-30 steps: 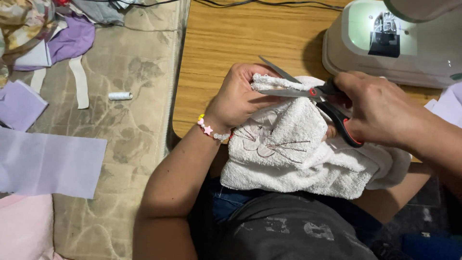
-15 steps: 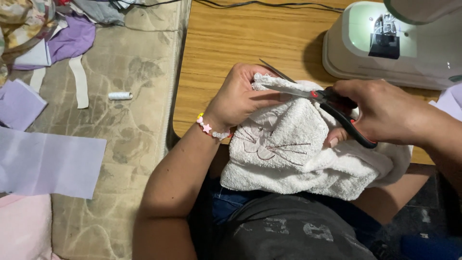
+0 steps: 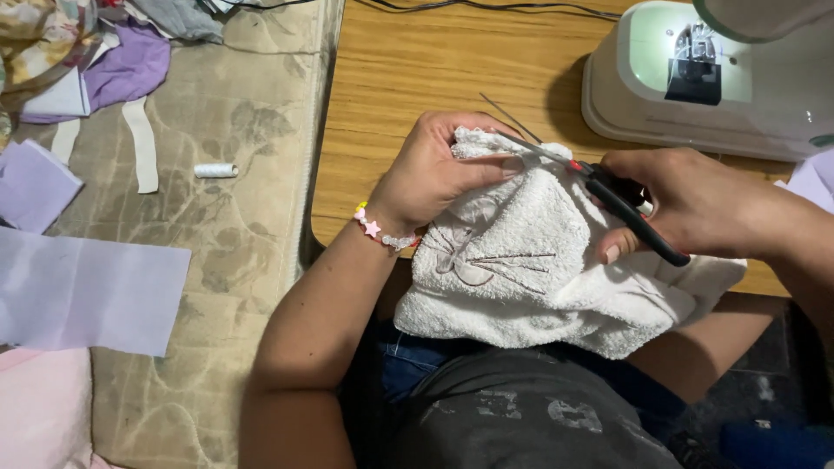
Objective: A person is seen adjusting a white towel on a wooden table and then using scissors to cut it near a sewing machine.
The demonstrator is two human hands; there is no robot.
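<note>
Wooden surface (image 3: pixel 417 78) fills the top middle of the frame, light grain, with its near edge running right above the person's lap. Left of it is a bed or mattress (image 3: pixel 234 260) with a faded beige pattern, pretty cluttered.

Counting stuff: one white sewing machine (image 3: pixel 721 78) in the upper right corner, one pair of black-handled scissors (image 3: pixel 608 187), one white terry towel (image 3: pixel 539 260) with a stitched whisker-like design, one small spool of white thread (image 3: pixel 215 170) on the mattress, and one beaded bracelet (image 3: pixel 378 227) on the left wrist. Several pale purple fabric pieces (image 3: pixel 87 291) are spread down the left side, plus one white strip (image 3: pixel 139 143).

Left hand (image 3: pixel 434 174) has its grip clenched on the top edge of the towel, pinching it up. Right hand (image 3: pixel 695 204) has its grip closed through the scissors handles, with the blades parted around that pinched edge at the centre of the frame.

The towel hangs over the surface's front edge onto the lap. Open wood sits above the hands, between them and the cables at the top; the machine crowds the right side, close to the right hand.
</note>
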